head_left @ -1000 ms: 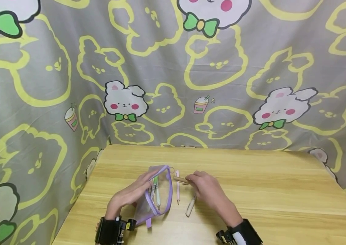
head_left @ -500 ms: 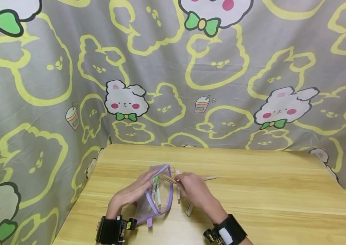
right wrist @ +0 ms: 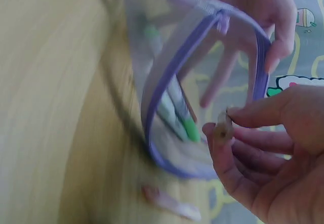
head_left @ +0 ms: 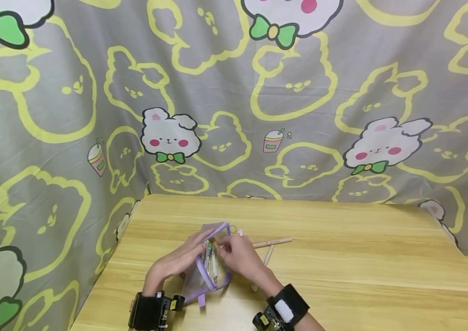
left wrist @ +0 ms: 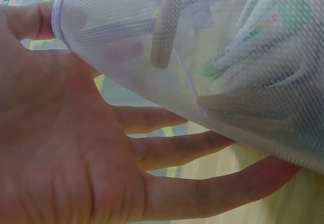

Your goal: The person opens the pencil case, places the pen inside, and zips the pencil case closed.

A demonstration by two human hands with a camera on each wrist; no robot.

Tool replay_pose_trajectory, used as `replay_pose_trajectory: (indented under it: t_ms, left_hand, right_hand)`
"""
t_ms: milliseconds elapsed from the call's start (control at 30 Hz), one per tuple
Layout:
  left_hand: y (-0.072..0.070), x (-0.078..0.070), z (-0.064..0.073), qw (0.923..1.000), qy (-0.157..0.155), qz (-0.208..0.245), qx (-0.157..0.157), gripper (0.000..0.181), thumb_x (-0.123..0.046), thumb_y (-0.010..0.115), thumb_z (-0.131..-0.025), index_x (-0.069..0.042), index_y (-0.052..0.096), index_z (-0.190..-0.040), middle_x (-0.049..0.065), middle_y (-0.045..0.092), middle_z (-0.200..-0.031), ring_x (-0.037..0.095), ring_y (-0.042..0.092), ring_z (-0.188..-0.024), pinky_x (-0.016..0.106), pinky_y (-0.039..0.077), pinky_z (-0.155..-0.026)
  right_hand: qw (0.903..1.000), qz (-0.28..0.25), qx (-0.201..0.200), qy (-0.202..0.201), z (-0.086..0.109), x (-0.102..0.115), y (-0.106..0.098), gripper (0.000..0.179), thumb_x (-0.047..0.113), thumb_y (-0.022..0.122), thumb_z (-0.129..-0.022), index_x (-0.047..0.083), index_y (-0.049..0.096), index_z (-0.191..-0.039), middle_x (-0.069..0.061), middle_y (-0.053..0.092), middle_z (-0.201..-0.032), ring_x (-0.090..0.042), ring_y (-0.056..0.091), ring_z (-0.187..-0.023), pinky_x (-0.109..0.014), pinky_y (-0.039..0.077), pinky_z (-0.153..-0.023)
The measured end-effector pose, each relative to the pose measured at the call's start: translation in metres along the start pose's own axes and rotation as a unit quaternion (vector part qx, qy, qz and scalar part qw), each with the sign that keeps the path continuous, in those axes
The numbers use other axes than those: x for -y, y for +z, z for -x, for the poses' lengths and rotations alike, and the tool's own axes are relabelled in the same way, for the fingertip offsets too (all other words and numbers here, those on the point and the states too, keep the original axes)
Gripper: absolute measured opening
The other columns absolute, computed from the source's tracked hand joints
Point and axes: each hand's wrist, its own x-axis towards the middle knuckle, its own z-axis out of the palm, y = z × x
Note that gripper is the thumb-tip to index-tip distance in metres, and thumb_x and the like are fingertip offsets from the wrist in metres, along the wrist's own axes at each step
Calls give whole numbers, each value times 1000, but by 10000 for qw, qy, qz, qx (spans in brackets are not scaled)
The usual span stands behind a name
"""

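Note:
My left hand [head_left: 177, 261] holds a see-through mesh pencil pouch [head_left: 193, 283] with a purple zipper edge by its rim. The thumb is at the rim and the other fingers are stretched out behind the mesh. At the pouch's open mouth, my right hand [head_left: 242, 261] pinches a slim tan pen [right wrist: 223, 128] between thumb and fingers; its shaft shows through the mesh in the left wrist view. Several pens lie inside the pouch, one a white marker with a green end [right wrist: 189, 129].
To the right on the wooden table [head_left: 362, 257] lie two tan pens, one pointing sideways [head_left: 279, 241] and one slanted [head_left: 268, 255], partly behind the right wrist. A pink pen [head_left: 240, 232] is mostly covered by the right hand. A patterned curtain [head_left: 308, 184] surrounds the table.
My right hand has moved left with the tan pen, from over the table into the pouch's mouth, uncovering a tan pen on the table. The left hand stays in place.

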Motion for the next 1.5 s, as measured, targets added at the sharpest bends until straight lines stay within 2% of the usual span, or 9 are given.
replay_pose_trajectory:
  t_ms: [167,333,500,667,800,1000,1100,1267,1500]
  left_hand:
    - [-1,1,1,10000,25,18,-11,60,-26,28,-109,-10,17,-165,30,10,-167,55,14,-149,84,18,-107]
    - [-1,3,1,9999,139,47,10,60,-24,28,-109,-9,16,-165,29,10,-167,53,13,-150,83,17,-108]
    - [-1,2,2,9999,164,33,10,60,-25,27,-109,-8,16,-165,30,12,-166,54,14,-149,84,19,-106]
    - [-2,1,1,9998,173,53,43,58,-26,26,-110,-10,17,-165,29,13,-167,53,13,-150,83,16,-108]
    - [-3,-2,-1,9999,118,40,50,59,-26,25,-110,-9,17,-165,28,13,-167,53,11,-150,82,12,-110]
    - [-2,-3,-3,9999,-145,93,10,61,-21,30,-106,-11,18,-165,26,12,-168,50,11,-152,77,12,-114]
    - [-2,-2,-3,10000,-42,85,11,61,-18,31,-106,-14,19,-166,24,14,-168,49,14,-151,77,14,-114]
    - [-2,1,-4,9998,184,118,-21,62,-15,32,-105,-18,19,-166,20,17,-169,46,18,-151,76,18,-113]
    - [-1,4,-3,9997,206,28,105,59,-24,25,-108,-10,16,-165,29,7,-168,53,5,-151,82,7,-110]
  right_hand:
    - [9942,-930,72,528,-6,9,13,32,0,71,-91,-12,67,-120,-10,72,-79,-19,64,-52,-24,51,-42]
    - [9940,-993,119,447,-5,12,17,28,0,72,-91,-8,70,-118,-13,75,-91,-22,72,-70,-24,59,-57]
    - [9981,-565,71,232,1,9,5,29,-2,70,-91,-5,70,-120,-14,74,-105,-23,71,-91,-28,61,-79]
    - [9999,-154,34,-39,10,-4,-20,31,-5,64,-93,2,71,-123,-9,74,-110,-23,69,-99,-30,60,-82]
    - [9987,424,-32,-292,18,-20,-41,32,-10,62,-89,6,75,-115,-7,74,-114,-27,70,-105,-37,60,-87]
    - [9876,1393,382,-621,29,-45,-59,42,-19,59,-76,10,78,-101,-2,72,-107,-26,68,-105,-40,59,-89]
    - [9799,1672,659,-863,33,-53,-62,42,-20,62,-73,10,78,-98,-4,72,-108,-29,67,-108,-43,58,-93]
    - [9689,1888,1090,-1174,39,-59,-64,37,-16,66,-77,13,78,-95,-4,70,-113,-34,61,-123,-50,49,-107]
    - [9609,2148,1122,-1342,49,-67,-64,38,-17,64,-73,16,77,-88,4,65,-97,-18,62,-99,-52,46,-109]
